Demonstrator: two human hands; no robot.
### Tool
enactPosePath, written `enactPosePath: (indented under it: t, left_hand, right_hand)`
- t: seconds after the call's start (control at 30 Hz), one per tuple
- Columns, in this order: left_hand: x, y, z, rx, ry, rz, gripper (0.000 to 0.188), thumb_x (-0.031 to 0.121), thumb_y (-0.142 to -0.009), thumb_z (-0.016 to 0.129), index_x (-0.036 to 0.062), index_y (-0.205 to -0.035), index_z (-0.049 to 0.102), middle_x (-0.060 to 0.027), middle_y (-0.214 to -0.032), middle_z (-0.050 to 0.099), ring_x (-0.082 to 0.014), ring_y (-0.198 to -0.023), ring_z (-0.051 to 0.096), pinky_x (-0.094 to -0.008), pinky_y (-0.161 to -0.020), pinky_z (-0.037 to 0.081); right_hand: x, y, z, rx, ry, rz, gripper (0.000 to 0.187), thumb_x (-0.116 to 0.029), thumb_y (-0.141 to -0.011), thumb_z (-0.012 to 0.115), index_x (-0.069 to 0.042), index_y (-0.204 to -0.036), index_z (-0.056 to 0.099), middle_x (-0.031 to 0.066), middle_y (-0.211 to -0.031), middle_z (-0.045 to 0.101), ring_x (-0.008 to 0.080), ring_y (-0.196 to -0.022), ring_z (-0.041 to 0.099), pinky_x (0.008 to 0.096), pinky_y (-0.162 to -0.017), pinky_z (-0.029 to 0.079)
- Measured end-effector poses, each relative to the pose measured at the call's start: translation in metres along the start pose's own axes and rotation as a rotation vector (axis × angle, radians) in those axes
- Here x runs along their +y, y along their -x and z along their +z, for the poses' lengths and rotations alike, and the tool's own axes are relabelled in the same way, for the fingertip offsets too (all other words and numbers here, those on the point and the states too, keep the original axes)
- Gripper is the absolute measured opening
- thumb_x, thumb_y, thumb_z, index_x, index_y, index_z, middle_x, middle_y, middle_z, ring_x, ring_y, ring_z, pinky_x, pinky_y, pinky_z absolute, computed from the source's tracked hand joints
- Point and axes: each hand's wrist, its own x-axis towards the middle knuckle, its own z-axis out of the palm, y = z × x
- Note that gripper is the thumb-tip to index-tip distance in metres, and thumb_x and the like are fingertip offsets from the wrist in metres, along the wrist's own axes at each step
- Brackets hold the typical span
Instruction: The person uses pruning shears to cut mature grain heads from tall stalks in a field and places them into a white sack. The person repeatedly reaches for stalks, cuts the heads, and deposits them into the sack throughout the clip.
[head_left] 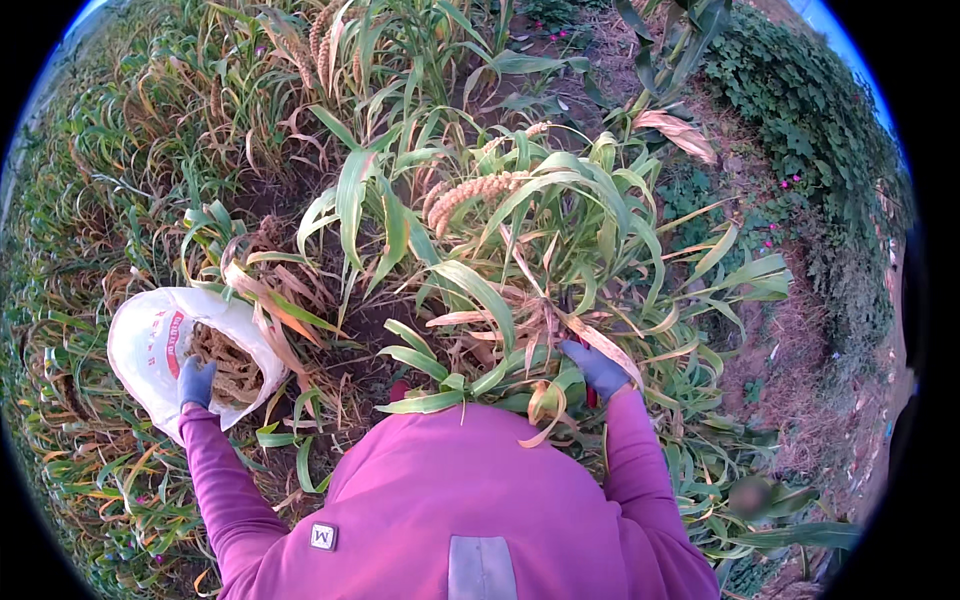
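At the left, my left hand (pixel 197 384) in a grey-blue glove is at the mouth of a white sack (pixel 145 345) with red print. Its fingers look slightly apart, and I see nothing between them. Brown foxtail millet heads (pixel 232 368) fill the sack's opening. My right hand (pixel 597 368), gloved the same way, is closed low among millet stalks and dry leaves. A bit of a red-handled tool (pixel 591 396) shows under that hand; its working end is hidden. Ahead of me, a ripe millet head (pixel 470 195) droops from a leafy clump (pixel 570 230).
Dense millet plants (pixel 150 130) stand at the left and far side. A dry corn ear (pixel 678 135) hangs at the far right. Beyond it, a dark green leafy bank (pixel 790 90) borders a strip of dry ground (pixel 800 310). Bent dry leaves (pixel 275 300) lean against the sack.
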Motion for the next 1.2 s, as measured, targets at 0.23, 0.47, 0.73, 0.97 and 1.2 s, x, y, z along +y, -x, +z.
enactPosePath:
  t: [0.23,0.47,0.73,0.97,1.2]
  left_hand:
    - [0.011,-0.04,-0.01,-0.15,-0.429,-0.105,0.049,0.046,-0.084,0.053,0.004,-0.102,0.071,-0.0246,-0.099,0.067,-0.0375,-0.097,0.065,-0.0446,-0.085,0.05]
    - [-0.088,-0.034,-0.002,-0.405,0.99,-0.498,0.066,0.029,-0.095,0.056,0.0187,-0.152,0.023,-0.014,-0.148,0.037,-0.0338,-0.128,0.047,-0.0453,-0.101,0.04]
    - [-0.136,-0.093,-0.033,0.068,0.544,-0.618,0.055,0.045,-0.098,0.046,-0.0016,-0.126,0.053,-0.0187,-0.127,0.057,-0.0333,-0.112,0.056,-0.0438,-0.094,0.044]
    - [0.017,-0.082,-0.04,0.324,0.511,0.165,0.026,0.02,-0.099,0.051,-0.0024,-0.109,0.059,-0.0096,-0.099,0.063,-0.0168,-0.088,0.056,-0.0292,-0.083,0.045]
    - [0.167,0.004,0.012,-0.268,0.652,0.399,0.012,0.01,-0.093,0.056,0.0004,-0.088,0.06,0.0014,-0.068,0.053,-0.0053,-0.06,0.045,-0.0225,-0.056,0.038]
  right_hand:
    - [0.034,0.041,-0.023,0.177,-0.012,-0.058,0.047,-0.03,-0.09,0.062,-0.001,-0.127,0.055,0.0145,-0.112,0.063,0.0258,-0.099,0.06,0.0356,-0.089,0.045]
    - [0.025,0.076,-0.002,0.214,-0.267,0.013,0.053,-0.036,-0.09,0.064,-0.004,-0.131,0.053,0.0071,-0.112,0.063,0.0136,-0.098,0.056,0.0299,-0.086,0.045]
    - [0.037,0.078,0.003,0.393,-0.354,0.083,0.058,-0.034,-0.088,0.065,-0.001,-0.134,0.05,0.0091,-0.121,0.06,0.0169,-0.11,0.054,0.0314,-0.097,0.041]
    - [-0.032,0.106,0.005,0.656,-0.738,-0.315,0.039,-0.026,-0.092,0.057,-0.002,-0.123,0.051,0.0058,-0.1,0.059,0.0169,-0.09,0.055,0.0308,-0.084,0.043]
    - [-0.139,0.11,0.058,-0.514,-0.156,-0.356,0.052,-0.041,-0.09,0.056,-0.003,-0.124,0.051,0.0133,-0.096,0.063,0.0269,-0.09,0.061,0.0386,-0.079,0.048]
